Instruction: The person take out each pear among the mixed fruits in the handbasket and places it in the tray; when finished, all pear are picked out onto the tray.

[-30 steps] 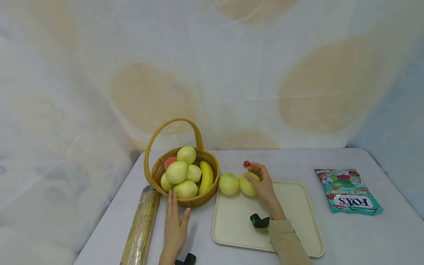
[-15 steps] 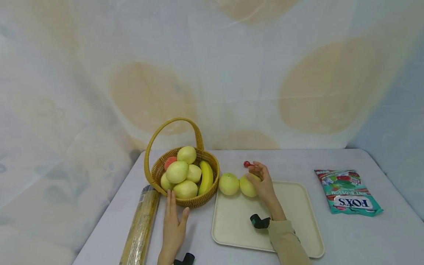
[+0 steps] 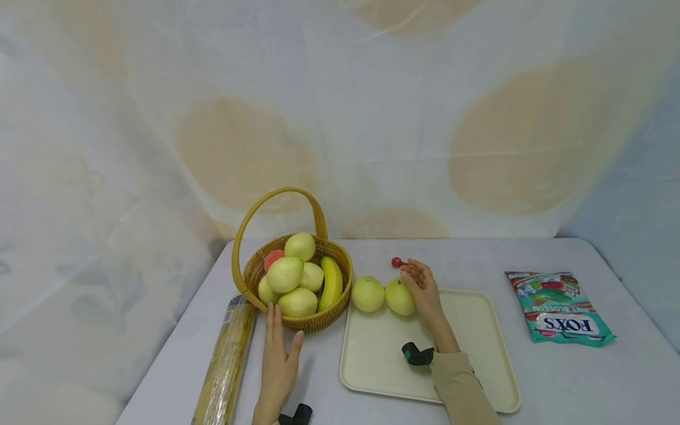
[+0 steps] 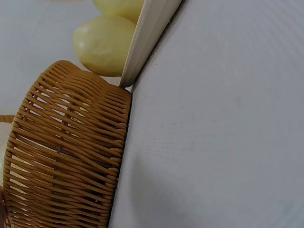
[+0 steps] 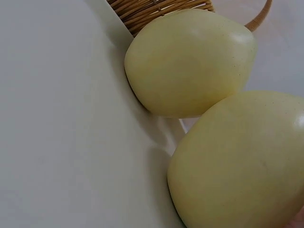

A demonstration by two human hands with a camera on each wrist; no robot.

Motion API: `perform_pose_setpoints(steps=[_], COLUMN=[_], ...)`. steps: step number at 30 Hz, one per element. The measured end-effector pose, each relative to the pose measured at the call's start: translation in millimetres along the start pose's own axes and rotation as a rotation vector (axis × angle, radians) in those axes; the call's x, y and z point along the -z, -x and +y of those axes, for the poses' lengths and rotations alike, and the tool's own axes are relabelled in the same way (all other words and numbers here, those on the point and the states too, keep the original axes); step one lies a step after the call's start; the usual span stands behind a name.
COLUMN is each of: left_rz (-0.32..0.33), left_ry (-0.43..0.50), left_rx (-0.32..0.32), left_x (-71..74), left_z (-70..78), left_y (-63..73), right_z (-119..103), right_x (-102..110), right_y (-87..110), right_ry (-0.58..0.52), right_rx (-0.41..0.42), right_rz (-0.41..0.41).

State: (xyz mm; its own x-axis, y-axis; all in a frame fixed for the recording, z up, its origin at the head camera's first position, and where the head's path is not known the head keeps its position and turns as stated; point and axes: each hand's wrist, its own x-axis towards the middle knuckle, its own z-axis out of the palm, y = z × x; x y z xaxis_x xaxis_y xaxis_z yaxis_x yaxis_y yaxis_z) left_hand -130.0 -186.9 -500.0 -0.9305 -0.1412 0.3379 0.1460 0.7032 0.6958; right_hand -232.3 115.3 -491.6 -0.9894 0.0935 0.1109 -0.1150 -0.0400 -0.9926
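My left hand (image 3: 278, 369) has straight fingers that touch the near left rim of a wicker basket (image 3: 319, 323), its thumb apart. The basket has a tall handle and holds several pale green fruits (image 3: 284, 274), a banana (image 3: 332, 283) and a reddish fruit (image 3: 273, 258). Two pale green apples (image 3: 368, 293) sit side by side at the far left of a cream tray (image 3: 382, 366). My right hand (image 3: 425, 295) is at the right-hand apple (image 3: 399, 298), fingers loosely bent around its far right side. In the right wrist view this apple (image 5: 242, 166) hides most of the fingers.
Behind the apples, near the right fingertips, lies a small red lollipop-like thing (image 3: 396, 262). A long, shiny, plastic-wrapped bundle (image 3: 225, 360) lies left of my left hand. A teal FOX'S candy bag (image 3: 560, 308) lies to the right of the tray, upside down to me.
The right thumb and fingers have loosened and shifted slightly right, showing more of the right-hand apple and the red thing's stem. The left hand stays at the basket.
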Motion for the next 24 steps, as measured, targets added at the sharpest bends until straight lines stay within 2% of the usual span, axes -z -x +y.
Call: perform_pose_setpoints(steps=[7, 18, 24], left_rz=[0.01, -0.016, -0.001], left_ry=[-0.009, -0.004, -0.004], left_rx=[-0.009, 0.016, -0.001], left_x=[-2.2, -0.8, -1.9], left_z=[-1.0, 0.2, 0.0], left_y=[-0.6, 0.6, -0.1], right_z=[0.8, -1.9, -3.1], right_x=[1.5, 2.4, 2.7], right_y=[-0.2, 1.1, 1.0], right_ry=[-0.02, -0.033, -0.021], right_rx=[-0.012, -0.037, -0.003], right_rz=[0.0, -0.014, 0.004])
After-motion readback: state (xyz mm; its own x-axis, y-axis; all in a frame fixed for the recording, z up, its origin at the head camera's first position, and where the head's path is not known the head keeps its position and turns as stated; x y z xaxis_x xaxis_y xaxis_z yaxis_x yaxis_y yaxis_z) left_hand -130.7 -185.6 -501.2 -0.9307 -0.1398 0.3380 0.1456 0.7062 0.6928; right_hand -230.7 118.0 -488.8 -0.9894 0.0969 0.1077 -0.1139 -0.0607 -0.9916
